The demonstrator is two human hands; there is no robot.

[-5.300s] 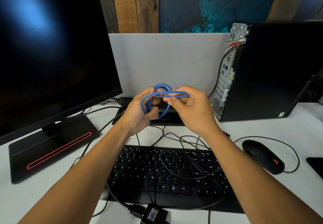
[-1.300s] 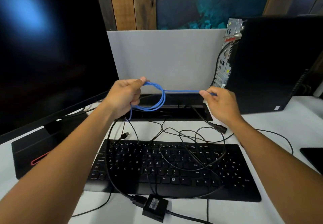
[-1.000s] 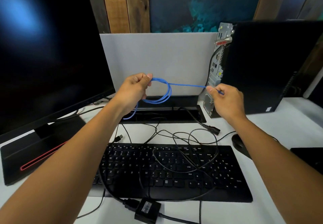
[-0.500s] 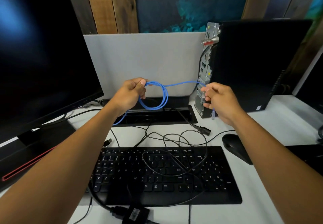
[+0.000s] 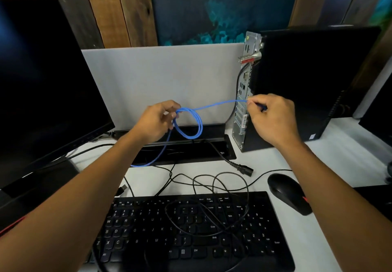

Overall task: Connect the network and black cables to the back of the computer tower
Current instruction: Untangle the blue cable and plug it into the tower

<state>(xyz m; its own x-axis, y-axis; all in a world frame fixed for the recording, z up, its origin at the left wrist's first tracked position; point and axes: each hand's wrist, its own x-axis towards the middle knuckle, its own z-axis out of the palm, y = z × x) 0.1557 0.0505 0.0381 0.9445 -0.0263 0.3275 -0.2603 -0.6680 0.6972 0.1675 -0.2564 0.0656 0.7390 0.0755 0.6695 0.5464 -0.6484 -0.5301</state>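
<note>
White surface [image 5: 331, 165] under everything, a grey divider [image 5: 161, 76] and wood panelling behind it; that is the setting for a job barely begun

Blue network cable [image 5: 218, 103]: neither end is in a port as far as can be seen. Its coil hangs from the left hand [image 5: 157, 123], whose fingers [image 5: 169, 114] are curled round the loops, and one tail drops from there to the surface. A straight run crosses to the right hand [image 5: 273, 119], which pinches the cable near its end, close to the plug, right beside the tower's [image 5: 314, 85] rear panel [image 5: 242, 93]. The plug itself is hidden in the grip, and whether it touches the panel I cannot tell; it looks just short of the ports

Black cable [image 5: 224, 159]: its plug [image 5: 246, 169] lies loose on the surface between the tower and the keyboard [image 5: 191, 235], untouched. Another dark lead already runs up to the rear panel, but where it seats is too small to make out

My reading is that nothing of the task is finished: the network plug needs lining up with its socket and pushing home, slack must be paid out of the coil, then the black cable has to be picked up and seated

Further out, thin black wires [image 5: 212, 187] tangle over the keyboard, a mouse [image 5: 288, 193] sits right of it, a dark monitor [image 5: 46, 85] stands left
</note>
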